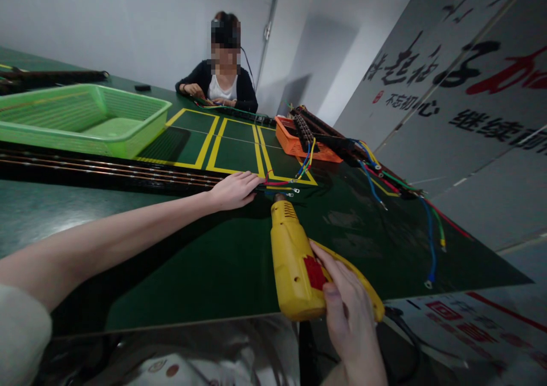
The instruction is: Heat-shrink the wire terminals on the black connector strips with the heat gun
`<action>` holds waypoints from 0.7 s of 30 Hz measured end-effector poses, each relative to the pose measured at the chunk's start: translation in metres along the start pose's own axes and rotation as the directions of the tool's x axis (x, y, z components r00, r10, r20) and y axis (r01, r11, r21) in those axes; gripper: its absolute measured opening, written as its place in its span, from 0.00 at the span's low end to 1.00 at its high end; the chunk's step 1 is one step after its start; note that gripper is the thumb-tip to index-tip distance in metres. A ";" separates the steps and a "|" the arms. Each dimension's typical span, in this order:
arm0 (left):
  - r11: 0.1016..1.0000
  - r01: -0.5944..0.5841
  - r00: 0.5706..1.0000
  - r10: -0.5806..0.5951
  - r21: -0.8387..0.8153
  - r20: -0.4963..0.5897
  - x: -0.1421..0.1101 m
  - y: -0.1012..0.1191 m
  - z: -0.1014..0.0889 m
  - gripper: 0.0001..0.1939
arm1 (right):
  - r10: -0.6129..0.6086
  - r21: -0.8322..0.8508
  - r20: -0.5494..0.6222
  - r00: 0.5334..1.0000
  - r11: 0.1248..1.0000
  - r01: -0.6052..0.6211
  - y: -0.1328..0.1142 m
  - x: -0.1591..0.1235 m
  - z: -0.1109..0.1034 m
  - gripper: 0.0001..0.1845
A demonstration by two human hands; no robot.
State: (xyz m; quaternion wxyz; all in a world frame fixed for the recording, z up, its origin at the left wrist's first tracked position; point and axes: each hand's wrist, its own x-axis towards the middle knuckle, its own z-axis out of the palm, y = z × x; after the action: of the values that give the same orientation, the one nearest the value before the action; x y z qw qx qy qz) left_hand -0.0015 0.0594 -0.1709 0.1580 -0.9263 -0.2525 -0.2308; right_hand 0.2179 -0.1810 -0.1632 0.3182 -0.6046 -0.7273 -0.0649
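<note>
My right hand (348, 312) grips a yellow electric screwdriver (294, 260) with a red switch, its tip pointing at the end of a long black terminal strip (106, 169) lying across the dark green table (231, 260). My left hand (233, 190) rests palm down on that end of the strip, fingers together, pressing it against the table. Red, blue and yellow wires with ring lugs (294, 178) fan out just beyond my fingertips, right in front of the screwdriver's tip.
A green plastic basket (85, 121) stands at the back left. An orange basket (294, 141) holds more black strips, with coloured wires (427, 220) trailing to the right edge. Another person (220, 78) sits across the table. Yellow tape lines (209, 143) mark the surface.
</note>
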 end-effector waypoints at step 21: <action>0.989 0.094 0.993 -0.102 0.114 0.066 0.002 0.013 -0.001 0.20 | 0.058 -0.119 0.172 0.983 0.992 -0.037 -0.050 0.004 0.011 0.65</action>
State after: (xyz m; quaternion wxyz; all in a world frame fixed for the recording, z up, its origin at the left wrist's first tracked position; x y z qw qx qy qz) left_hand 0.0063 0.0491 -0.1710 0.1884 -0.9103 -0.3156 -0.1906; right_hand 0.1673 -0.1848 -0.1553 0.2191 -0.6424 -0.7329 -0.0457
